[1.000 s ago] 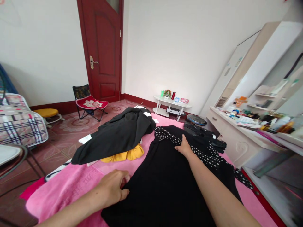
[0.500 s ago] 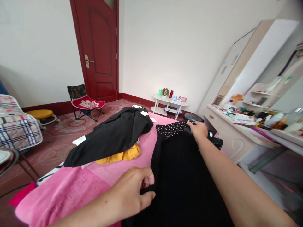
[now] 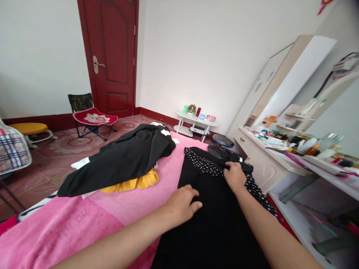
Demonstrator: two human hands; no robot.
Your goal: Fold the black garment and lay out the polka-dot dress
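Note:
A black garment with white-dotted trim (image 3: 206,224) lies spread out in front of me on a pink blanket (image 3: 131,207). My left hand (image 3: 183,205) rests on its left part, thumb and fingers apart, gripping nothing. Farther up, my right hand (image 3: 235,176) touches the garment beside the dotted band, its finger and thumb spread on the cloth. Just beyond that hand is a bunched dark garment (image 3: 223,152). To the left, black clothing with white edges (image 3: 123,160) is heaped over a yellow cloth (image 3: 134,182).
A white dresser (image 3: 260,153) crowded with bottles and small items stands close on the right. At the back are a low white table (image 3: 182,116) and a round dark object (image 3: 222,140). A folding chair (image 3: 94,117) and yellow stool (image 3: 29,129) are at left.
My left hand has let go of the garment's edge and moved right and up onto it. The dotted band now lies lower on the right, and my right hand has come down with it.

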